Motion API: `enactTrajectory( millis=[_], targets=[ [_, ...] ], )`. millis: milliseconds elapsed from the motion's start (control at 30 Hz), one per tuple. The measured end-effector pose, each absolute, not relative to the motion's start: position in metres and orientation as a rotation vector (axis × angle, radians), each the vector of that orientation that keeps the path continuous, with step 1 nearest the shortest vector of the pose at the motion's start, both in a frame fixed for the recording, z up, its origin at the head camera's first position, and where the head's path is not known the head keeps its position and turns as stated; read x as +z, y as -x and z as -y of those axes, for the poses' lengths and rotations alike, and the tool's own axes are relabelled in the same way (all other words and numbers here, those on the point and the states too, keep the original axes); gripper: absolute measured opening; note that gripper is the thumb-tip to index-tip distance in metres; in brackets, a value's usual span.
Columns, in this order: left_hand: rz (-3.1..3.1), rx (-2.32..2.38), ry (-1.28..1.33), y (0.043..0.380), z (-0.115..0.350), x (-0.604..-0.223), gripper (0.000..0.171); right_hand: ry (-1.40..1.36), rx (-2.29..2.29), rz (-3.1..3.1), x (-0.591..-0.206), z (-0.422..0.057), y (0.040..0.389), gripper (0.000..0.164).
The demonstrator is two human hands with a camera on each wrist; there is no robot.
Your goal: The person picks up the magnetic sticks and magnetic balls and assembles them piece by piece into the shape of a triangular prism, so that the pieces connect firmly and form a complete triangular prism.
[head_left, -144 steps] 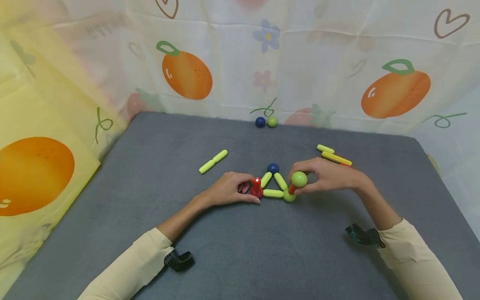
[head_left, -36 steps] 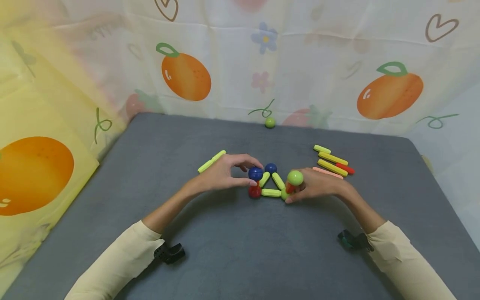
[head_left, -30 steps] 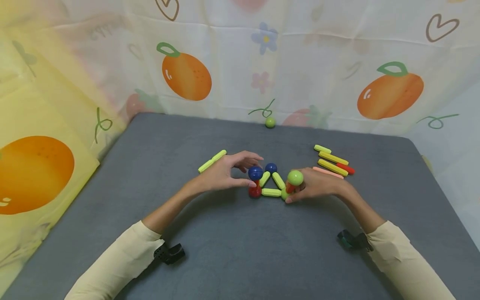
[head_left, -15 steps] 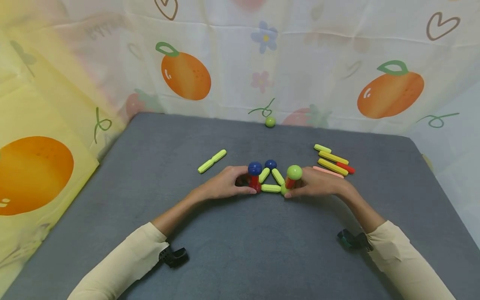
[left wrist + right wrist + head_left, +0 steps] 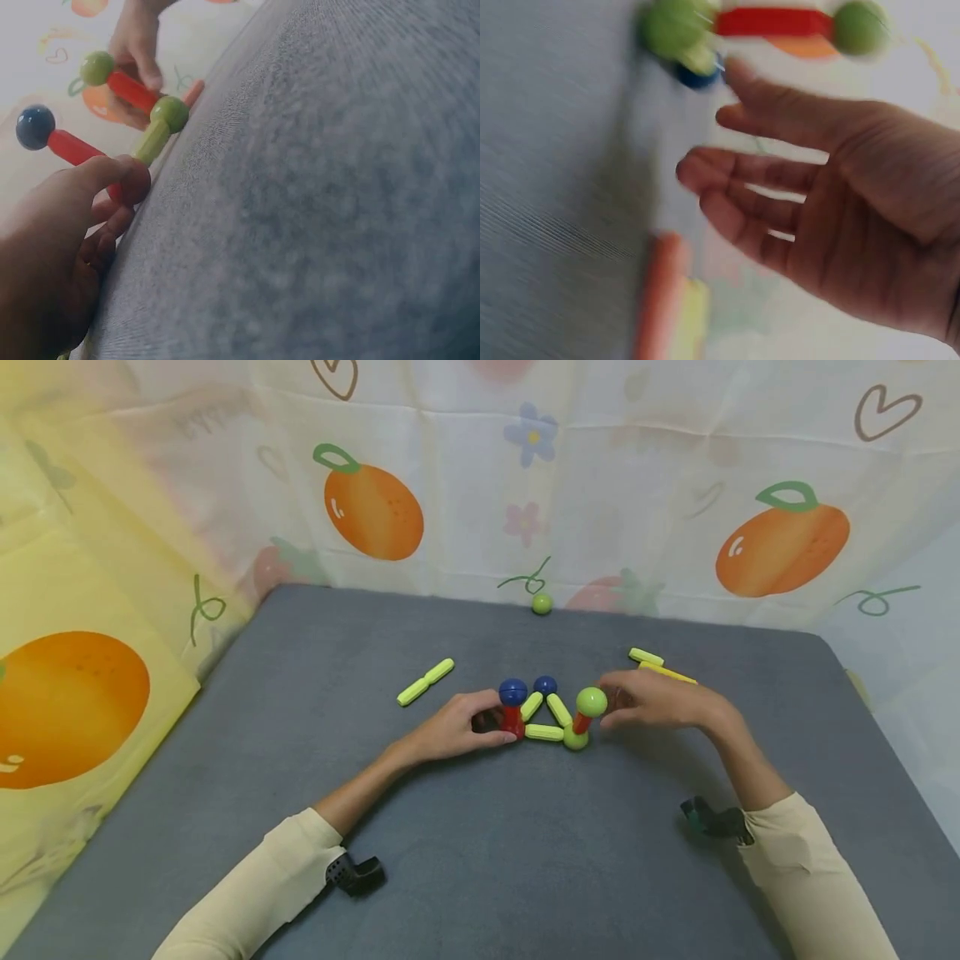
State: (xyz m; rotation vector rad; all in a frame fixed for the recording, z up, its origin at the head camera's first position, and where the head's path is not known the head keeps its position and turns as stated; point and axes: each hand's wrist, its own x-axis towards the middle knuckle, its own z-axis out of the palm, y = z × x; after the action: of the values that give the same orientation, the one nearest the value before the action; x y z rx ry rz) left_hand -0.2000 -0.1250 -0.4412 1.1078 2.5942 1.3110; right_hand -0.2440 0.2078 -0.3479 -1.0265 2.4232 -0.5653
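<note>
The upper green ball (image 5: 592, 702) is glossy, its blurred red rod (image 5: 772, 22) probably plastic, the tabletop (image 5: 480, 843) matt cloth.

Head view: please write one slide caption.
The left hand grips the red ball of a ball-and-rod triangle; the empty right hand hovers beside the raised green ball.

No text can be read; faint lettering (image 5: 204, 420) toward ten o'clock on the printed cloth (image 5: 465, 485) is illegible.

The head view is softly lit, the right wrist view apparently motion-blurred.
</note>
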Motion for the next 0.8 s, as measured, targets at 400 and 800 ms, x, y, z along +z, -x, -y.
enactTrajectory(
  millis=[400, 800],
  targets=[
    [-2.578, 1.348, -1.136, 0.202, 0.121, -0.447, 0.019, 0.768, -0.444, -2.766, -0.328, -0.259, 0.293, 0.034],
    [-2.594, 1.357, -1.1, 0.2, 0.122, -0.45, 0.018, 0.546, -0.392, -2.846, -0.381, -0.248, 0.316, 0.035]
  ],
)
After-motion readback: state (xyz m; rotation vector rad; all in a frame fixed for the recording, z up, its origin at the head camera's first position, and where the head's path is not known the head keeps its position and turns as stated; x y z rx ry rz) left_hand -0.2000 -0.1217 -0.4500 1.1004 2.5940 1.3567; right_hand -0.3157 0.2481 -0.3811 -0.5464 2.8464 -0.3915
